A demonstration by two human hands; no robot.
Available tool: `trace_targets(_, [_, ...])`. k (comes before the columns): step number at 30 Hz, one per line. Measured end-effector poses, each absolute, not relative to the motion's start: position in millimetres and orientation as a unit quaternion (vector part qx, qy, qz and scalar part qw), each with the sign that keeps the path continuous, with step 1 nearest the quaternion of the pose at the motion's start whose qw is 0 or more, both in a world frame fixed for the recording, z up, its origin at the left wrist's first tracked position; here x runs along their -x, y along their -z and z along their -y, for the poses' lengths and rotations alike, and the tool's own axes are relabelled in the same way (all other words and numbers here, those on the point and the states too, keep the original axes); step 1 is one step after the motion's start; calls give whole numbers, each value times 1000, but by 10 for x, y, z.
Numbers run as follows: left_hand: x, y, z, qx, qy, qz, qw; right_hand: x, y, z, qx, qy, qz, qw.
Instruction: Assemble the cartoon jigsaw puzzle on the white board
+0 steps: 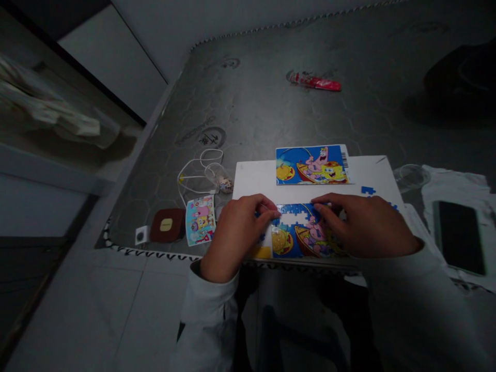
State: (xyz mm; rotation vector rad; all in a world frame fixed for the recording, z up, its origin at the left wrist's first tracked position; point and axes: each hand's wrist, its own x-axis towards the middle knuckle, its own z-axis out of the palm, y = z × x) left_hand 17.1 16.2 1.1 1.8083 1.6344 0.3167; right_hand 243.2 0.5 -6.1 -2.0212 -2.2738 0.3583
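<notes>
A partly built jigsaw puzzle (306,237) of blue cartoon artwork lies at the near edge of a white board (372,173), with a white gap (292,219) in its upper part. My left hand (236,232) has its bunched fingertips at the puzzle's upper left, where they may hide a small piece. My right hand (364,225) rests its spread fingers on the puzzle's upper right. Above them lies a printed picture card (312,165) showing cartoon characters in a boat. A loose blue puzzle piece (368,190) sits to the right on the board.
Left of the board are a white cable (194,173), a clear cup (217,175), a cartoon card (200,220) and a brown pouch (166,225). A red tube (315,81) lies farther back. A black phone (459,237) rests on white cloth at right.
</notes>
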Motion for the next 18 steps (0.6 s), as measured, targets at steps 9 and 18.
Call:
trace_targets(9, [-187, -8, -163, -686, -137, -634, 330, -2380, 33, 7, 660, -114, 741, 39])
trace_targets(18, [-181, 40, -154, -701, -148, -612, 333, -2299, 17, 16, 632, -124, 765, 25])
